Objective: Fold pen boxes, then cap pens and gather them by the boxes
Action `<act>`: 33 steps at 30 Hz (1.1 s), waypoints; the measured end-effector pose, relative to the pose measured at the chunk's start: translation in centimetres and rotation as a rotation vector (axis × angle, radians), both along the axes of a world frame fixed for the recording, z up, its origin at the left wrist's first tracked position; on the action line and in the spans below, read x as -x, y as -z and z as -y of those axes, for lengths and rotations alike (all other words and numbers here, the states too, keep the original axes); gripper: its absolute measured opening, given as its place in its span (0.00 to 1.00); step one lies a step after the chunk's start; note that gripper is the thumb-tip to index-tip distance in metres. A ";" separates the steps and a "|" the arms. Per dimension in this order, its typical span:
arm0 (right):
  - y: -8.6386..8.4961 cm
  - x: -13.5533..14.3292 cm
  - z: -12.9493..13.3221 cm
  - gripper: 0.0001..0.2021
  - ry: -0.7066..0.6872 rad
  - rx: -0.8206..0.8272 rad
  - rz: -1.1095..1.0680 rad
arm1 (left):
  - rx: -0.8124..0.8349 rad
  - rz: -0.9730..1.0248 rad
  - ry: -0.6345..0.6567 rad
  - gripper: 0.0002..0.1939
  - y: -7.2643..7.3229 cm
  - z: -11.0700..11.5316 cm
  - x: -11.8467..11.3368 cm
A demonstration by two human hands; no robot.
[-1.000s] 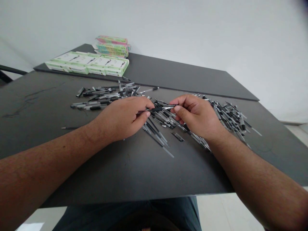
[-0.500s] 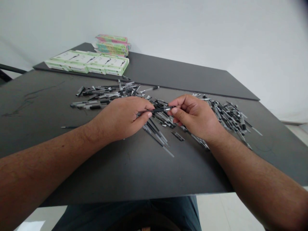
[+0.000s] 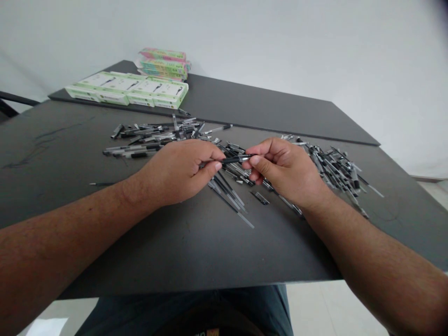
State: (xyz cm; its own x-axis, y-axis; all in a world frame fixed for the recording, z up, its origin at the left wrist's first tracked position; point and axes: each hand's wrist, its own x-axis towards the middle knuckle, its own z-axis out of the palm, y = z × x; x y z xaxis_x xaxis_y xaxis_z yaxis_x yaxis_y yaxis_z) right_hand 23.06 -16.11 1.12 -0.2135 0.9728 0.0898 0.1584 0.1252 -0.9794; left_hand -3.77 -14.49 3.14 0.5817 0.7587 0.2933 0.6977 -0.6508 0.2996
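A black-and-clear pen (image 3: 231,160) lies level between my two hands, above the dark table. My left hand (image 3: 187,170) pinches its barrel side with thumb and index finger, and part of the barrel is hidden in the palm. On the other end, my right hand (image 3: 283,170) has thumb and fingertips closed near the silvery tip or cap. Below the hands are several thin pen refills (image 3: 229,196), fanned out on the tabletop. One clear pen cap with a black end (image 3: 260,198) rests just below my right hand.
A heap of pen parts (image 3: 154,135) spreads behind my left hand. Another pile of pens (image 3: 336,170) lies at the right. Green-and-white boxes (image 3: 129,88) and stacked colourful packets (image 3: 164,64) stand on the raised back panel (image 3: 259,102). A single refill (image 3: 101,184) lies at the left.
My hands and the pen stay almost where they were, with only a very slight shift of the right hand. The view has moved a little.
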 end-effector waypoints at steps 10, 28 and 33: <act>0.0 0.3 0.2 0.17 -0.003 0.028 -0.044 | -0.007 0.004 0.004 0.22 -0.1 0.1 0.0; 0.0 0.2 0.3 0.15 -0.003 -0.039 -0.001 | 0.018 0.043 0.018 0.19 0.3 0.1 0.1; 0.4 0.0 0.5 0.13 0.021 -0.089 0.141 | 0.023 0.045 0.049 0.19 0.8 -0.1 0.2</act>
State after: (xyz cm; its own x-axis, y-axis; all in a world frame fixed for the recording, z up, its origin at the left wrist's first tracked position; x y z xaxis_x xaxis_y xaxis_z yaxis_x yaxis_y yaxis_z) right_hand 23.03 -16.57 0.67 -0.2102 0.9667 0.1460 0.2968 0.2054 -0.9326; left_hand -3.97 -14.37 2.33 0.6048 0.7367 0.3025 0.6508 -0.6761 0.3454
